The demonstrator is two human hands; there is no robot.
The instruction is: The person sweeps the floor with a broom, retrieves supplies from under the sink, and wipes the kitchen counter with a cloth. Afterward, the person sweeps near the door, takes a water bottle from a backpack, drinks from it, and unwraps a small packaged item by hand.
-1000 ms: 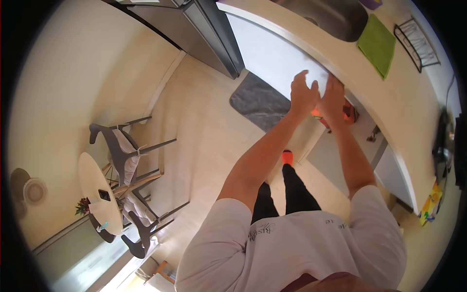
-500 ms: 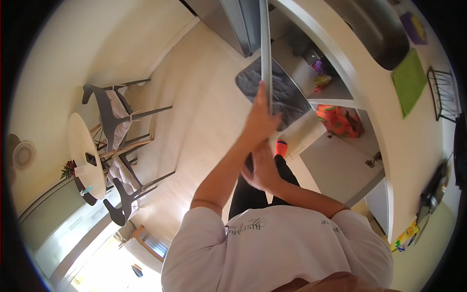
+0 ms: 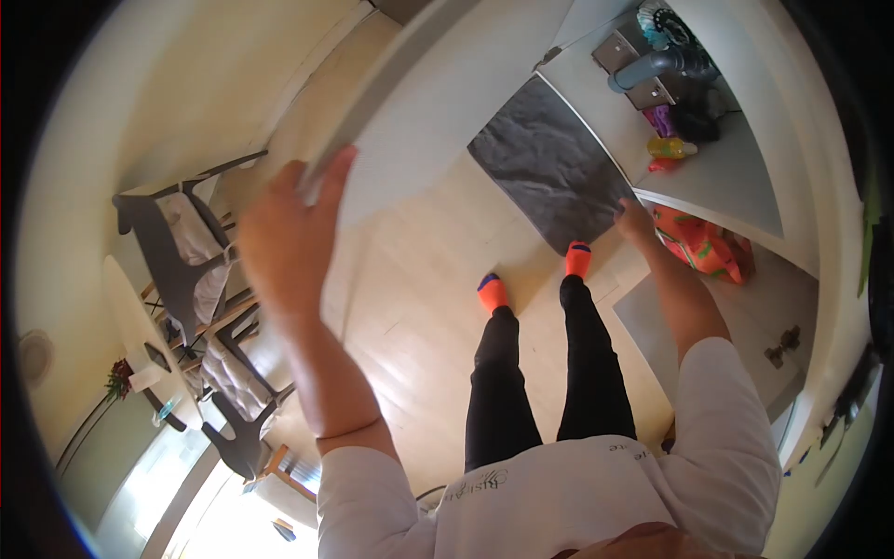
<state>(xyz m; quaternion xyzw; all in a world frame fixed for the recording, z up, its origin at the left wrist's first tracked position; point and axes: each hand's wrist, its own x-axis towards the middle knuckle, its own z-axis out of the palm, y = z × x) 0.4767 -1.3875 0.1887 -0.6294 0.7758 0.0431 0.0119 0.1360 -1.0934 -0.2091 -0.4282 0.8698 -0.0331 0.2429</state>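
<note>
A white cabinet door (image 3: 419, 102) stands swung out at upper left, with my left hand (image 3: 293, 238) gripping its edge, thumb on the inner face and fingers round the rim. My right hand (image 3: 636, 224) is at the front of the low cabinet, close to the divider edge; its fingers are small and partly hidden, so I cannot see whether they touch it. Inside the open cabinet sit a grey drain pipe (image 3: 647, 67), a yellow bottle (image 3: 669, 148) and a purple item (image 3: 659, 119). An orange patterned bag (image 3: 703, 244) fills the compartment beside my right forearm.
A dark grey mat (image 3: 549, 158) lies on the floor before the cabinet, near my orange socks (image 3: 494, 292). A second open door (image 3: 726, 321) with a metal hinge (image 3: 783, 348) juts out at right. Grey chairs (image 3: 172, 252) and a round table (image 3: 140, 317) stand at left.
My left hand has moved left with the door, which has swung wider and shows its inner face. My right hand has parted from the left and moved right to the cabinet front.
</note>
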